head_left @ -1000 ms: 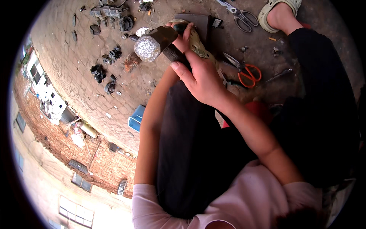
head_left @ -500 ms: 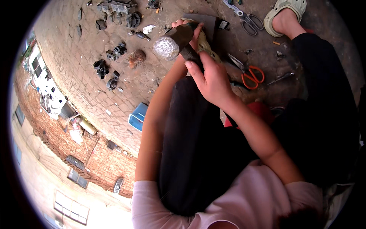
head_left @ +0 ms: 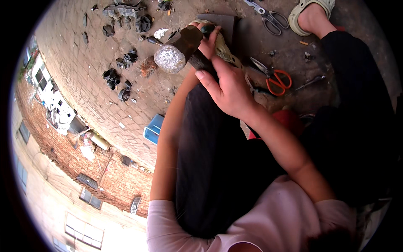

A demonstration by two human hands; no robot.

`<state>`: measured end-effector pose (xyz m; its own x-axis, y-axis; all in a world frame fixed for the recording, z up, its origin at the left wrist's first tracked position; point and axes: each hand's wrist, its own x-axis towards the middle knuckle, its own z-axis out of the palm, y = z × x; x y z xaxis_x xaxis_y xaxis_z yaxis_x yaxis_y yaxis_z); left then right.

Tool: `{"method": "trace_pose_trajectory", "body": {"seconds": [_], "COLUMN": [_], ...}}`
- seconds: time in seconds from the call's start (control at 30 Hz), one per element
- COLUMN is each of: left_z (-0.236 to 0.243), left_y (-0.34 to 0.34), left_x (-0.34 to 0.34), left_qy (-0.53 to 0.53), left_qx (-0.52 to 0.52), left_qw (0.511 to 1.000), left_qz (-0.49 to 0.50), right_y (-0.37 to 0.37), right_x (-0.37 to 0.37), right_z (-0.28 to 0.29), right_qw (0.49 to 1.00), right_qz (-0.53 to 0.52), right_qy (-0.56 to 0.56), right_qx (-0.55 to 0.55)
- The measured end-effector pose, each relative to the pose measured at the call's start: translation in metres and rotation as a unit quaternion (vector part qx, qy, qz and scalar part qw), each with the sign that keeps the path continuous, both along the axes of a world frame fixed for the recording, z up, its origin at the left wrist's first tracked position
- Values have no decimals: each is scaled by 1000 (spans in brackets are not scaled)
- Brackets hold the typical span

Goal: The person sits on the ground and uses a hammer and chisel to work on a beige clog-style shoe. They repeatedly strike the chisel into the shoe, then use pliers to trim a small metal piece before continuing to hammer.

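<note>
My right hand (head_left: pixel 233 90) grips the dark handle of a hammer (head_left: pixel 169 59); its heavy head, with a worn, shiny striking face, is raised toward the left. Beyond it and lower, my left hand (head_left: pixel 208 47) is closed around a small dark rounded piece (head_left: pixel 207 29), partly hidden by the hammer head. That hand is beside a flat dark metal block (head_left: pixel 224 26) on the ground. My left foot's pale clog (head_left: pixel 226 53) shows right against the left hand.
Orange-handled scissors (head_left: pixel 279 82), a screwdriver (head_left: pixel 310 82) and grey-handled shears (head_left: pixel 273 22) lie on the right. Several dark mechanical parts (head_left: pixel 111 77) are scattered to the left, near a rusty wire bundle (head_left: pixel 147 67). A blue plastic container (head_left: pixel 153 129) stands beside my left arm.
The hammer has moved left and slightly down in the picture, with my right hand shifting the same way. My left hand stays by the metal block, its dark piece now showing more.
</note>
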<state>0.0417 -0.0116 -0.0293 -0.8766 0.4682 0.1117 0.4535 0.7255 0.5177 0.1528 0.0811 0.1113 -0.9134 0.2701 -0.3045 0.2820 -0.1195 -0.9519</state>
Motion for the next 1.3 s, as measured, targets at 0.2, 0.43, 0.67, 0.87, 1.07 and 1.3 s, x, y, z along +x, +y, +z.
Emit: {"method": "trace_pose_trajectory", "body": {"seconds": [0.2,0.43,0.67,0.87,1.07,1.3], "left_z": [16,7,4,-10,0,10], "left_y": [5,-1,0,-26,5,-6], "left_x": [9,7,1,4,8,5], "left_qy": [-49,-13,-79,-100,-57,-23], "left_qx": [85,75,45,-89,37,15], "left_qw": [995,997,996,986,998,997], "left_qz": [29,-3,2,-104,-1,-68], "right_y": [0,2,2,8,-7,0], "right_x": [-5,-4,-3,-11,-4,-1], "right_z": [-4,-2,4,-21,-6,-3], "right_qw": [999,999,999,984,999,996], "right_qz": [-45,-40,-15,46,-28,-43], "right_qy": [25,22,36,-172,-7,-35], "right_qx": [-9,-28,13,-30,-19,-69]}}
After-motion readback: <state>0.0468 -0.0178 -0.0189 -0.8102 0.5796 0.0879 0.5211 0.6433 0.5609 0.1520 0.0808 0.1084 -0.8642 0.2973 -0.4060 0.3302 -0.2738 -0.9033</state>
